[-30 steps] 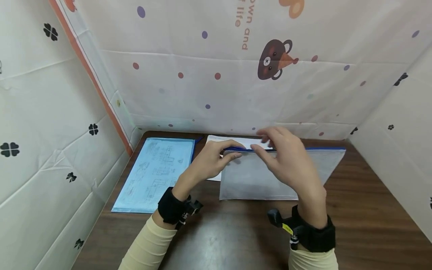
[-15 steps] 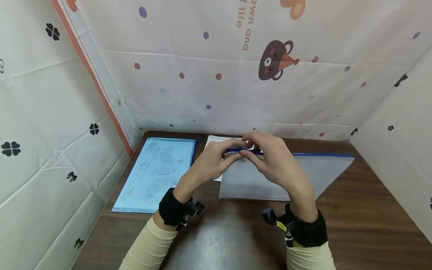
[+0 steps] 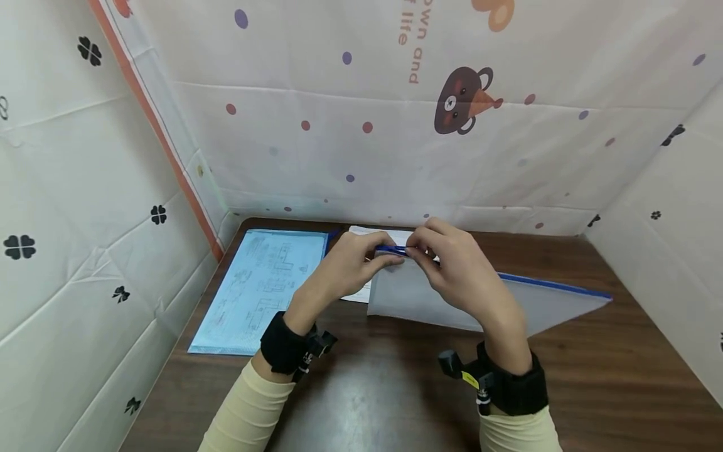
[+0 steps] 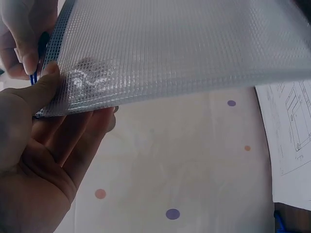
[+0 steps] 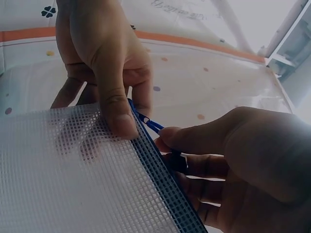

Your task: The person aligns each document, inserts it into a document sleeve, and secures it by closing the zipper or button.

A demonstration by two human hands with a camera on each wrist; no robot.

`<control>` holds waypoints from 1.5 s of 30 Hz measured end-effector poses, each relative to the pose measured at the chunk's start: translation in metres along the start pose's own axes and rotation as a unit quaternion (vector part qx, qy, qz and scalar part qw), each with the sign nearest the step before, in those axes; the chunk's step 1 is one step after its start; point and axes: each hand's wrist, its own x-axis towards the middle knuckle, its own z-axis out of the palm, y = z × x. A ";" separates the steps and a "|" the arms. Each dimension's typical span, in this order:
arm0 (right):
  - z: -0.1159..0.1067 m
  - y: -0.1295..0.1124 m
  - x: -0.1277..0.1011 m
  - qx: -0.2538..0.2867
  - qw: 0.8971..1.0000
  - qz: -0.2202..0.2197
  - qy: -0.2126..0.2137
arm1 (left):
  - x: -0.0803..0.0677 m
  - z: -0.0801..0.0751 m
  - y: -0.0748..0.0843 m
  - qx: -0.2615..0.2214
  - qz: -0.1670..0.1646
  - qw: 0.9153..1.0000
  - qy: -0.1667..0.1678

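A translucent mesh zipper pouch [image 3: 420,298] with a blue zipper along its top edge is raised over the table, its right end dipping. My left hand [image 3: 343,267] grips the pouch's upper left corner, thumb on the near mesh face and fingers behind, as the left wrist view shows. At that same corner my right hand [image 3: 460,270] pinches the blue cord pull [image 5: 154,126] of the zipper between thumb and forefinger. A small dark piece [image 5: 177,162] hangs at the cord's end by the right fingers. Through the mesh, the left fingers show faintly.
A light blue mesh pouch [image 3: 257,289] holding printed drawings lies on the left of the brown wooden table [image 3: 367,389]. White printed paper [image 3: 359,294] lies behind the held pouch, partly covered. Patterned cloth walls [image 3: 316,150] stand at the back and both sides.
My right hand has come left to the zipper's end and now pinches the cord pull. The pouch's right end has swung down and rightward. My left hand keeps its grip on the corner.
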 end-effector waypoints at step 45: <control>-0.005 0.004 -0.003 -0.002 1.000 -0.015 0.016 | -0.004 -0.016 -0.001 -0.003 -0.029 1.000 -0.002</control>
